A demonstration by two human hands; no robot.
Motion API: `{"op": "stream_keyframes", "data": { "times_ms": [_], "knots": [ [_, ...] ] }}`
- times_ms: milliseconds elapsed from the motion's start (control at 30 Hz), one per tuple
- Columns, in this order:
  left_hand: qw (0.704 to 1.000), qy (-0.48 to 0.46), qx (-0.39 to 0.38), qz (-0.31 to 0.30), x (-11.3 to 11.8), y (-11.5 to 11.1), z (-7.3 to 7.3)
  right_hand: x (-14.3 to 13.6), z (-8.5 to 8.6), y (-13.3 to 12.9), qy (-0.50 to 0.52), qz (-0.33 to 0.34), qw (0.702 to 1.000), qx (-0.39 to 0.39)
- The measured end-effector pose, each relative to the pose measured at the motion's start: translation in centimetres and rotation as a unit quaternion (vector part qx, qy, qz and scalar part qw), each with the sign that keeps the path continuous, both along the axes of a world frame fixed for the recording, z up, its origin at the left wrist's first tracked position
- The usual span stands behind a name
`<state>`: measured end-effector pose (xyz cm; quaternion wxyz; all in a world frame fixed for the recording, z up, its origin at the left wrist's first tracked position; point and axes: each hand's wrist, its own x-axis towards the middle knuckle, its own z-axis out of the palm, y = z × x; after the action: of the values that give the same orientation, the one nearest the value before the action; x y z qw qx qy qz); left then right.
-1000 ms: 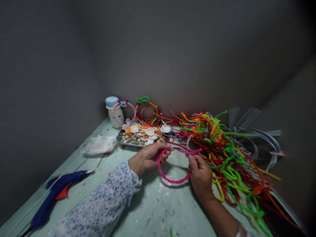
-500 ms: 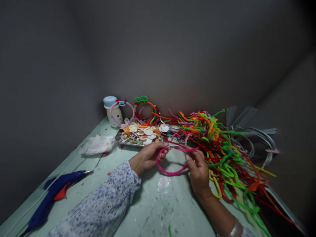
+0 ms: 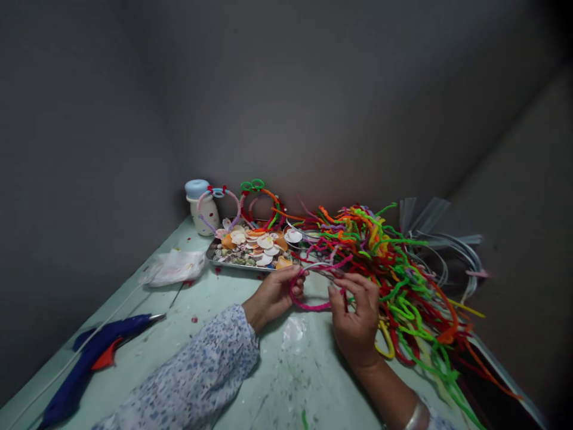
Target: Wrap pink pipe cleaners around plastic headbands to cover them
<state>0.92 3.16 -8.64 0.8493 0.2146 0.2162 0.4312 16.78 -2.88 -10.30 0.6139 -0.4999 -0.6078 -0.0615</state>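
Observation:
Between my hands is a headband point(image 3: 314, 307), a loop partly wrapped in bright pink pipe cleaner, with a bare pale stretch along its far side. My left hand point(image 3: 280, 292) grips its left side, fingers closed round it. At the right side, my right hand point(image 3: 358, 310) pinches the headband with thumb and fingers bent, and a loose pink pipe cleaner end point(image 3: 345, 261) sticks out just beyond. What exactly lies under the right fingertips is partly hidden. The loop is held a little above the pale green table point(image 3: 290, 382).
A metal tray point(image 3: 244, 266) of shells stands behind my hands, with finished headbands point(image 3: 219, 206) on it and a lidded jar point(image 3: 203, 209) alongside. Right lies a heap of coloured pipe cleaners point(image 3: 380, 245) and clear bands point(image 3: 470, 257). Left are a blue glue gun point(image 3: 85, 364) and plastic bag point(image 3: 174, 266).
My right hand has moved slightly left and closer to my left hand, its fingers more bent over the loop. The headband is tilted a little differently. The whole view has shifted slightly.

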Motion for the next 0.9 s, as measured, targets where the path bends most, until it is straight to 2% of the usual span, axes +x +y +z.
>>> {"op": "stream_keyframes", "data": {
  "times_ms": [100, 200, 333, 500, 667, 800, 900],
  "knots": [
    [1.0, -0.01, 0.001, -0.001, 0.3, -0.4, -0.3, -0.5, -0.3, -0.3, 0.012, 0.073, 0.996, -0.056],
    [1.0, -0.013, 0.011, -0.001, 0.6, -0.8, -0.4, -0.7, -0.8, -0.1, 0.107, 0.119, 0.977, -0.144],
    [0.998, 0.019, 0.066, -0.005, 0.9, -1.3, -0.3, -0.7, -1.2, 0.3, 0.305, 0.168, 0.911, -0.22],
    [0.991, 0.067, 0.109, -0.036, 1.0, -1.8, -0.1, -0.7, -1.4, 0.7, 0.431, 0.214, 0.845, -0.233],
    [0.988, 0.094, 0.116, -0.049, 1.3, -2.3, 0.1, -0.9, -1.0, 0.8, 0.536, 0.232, 0.78, -0.224],
    [0.983, 0.104, 0.135, -0.061, 1.5, -2.6, 0.3, -1.1, -0.5, 0.9, 0.58, 0.262, 0.731, -0.245],
    [0.982, 0.104, 0.145, -0.069, 1.5, -2.6, 0.3, -1.3, -0.4, 1.1, 0.589, 0.268, 0.712, -0.272]
  ]
}}
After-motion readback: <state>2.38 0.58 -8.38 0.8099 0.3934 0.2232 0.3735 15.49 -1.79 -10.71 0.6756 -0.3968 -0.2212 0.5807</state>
